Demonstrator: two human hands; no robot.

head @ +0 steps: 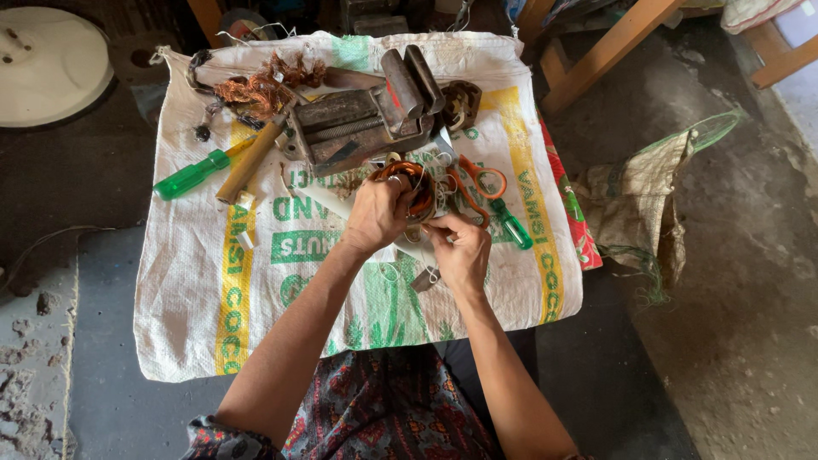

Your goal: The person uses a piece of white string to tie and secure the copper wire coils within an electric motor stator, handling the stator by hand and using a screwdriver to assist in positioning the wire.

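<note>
My left hand [377, 213] grips a round coil of copper wire [415, 183] wound in a ring, held just above a white woven sack [204, 290] spread as a work cloth. My right hand [461, 249] is right beside it, fingers pinched on a thin white thread or wire end at the coil's lower edge. A rusty metal bench vise [366, 119] lies on the sack just beyond the coil. Orange-handled scissors [477, 183] rest to the right of the coil.
A green-handled screwdriver [192, 176] and a wooden-handled tool [250, 160] lie at the left. A tangle of loose copper wire [256, 89] sits at the back left. A smaller green screwdriver [511, 226] lies right. A white disc [47, 64] and a crumpled sack [639, 200] lie on the floor.
</note>
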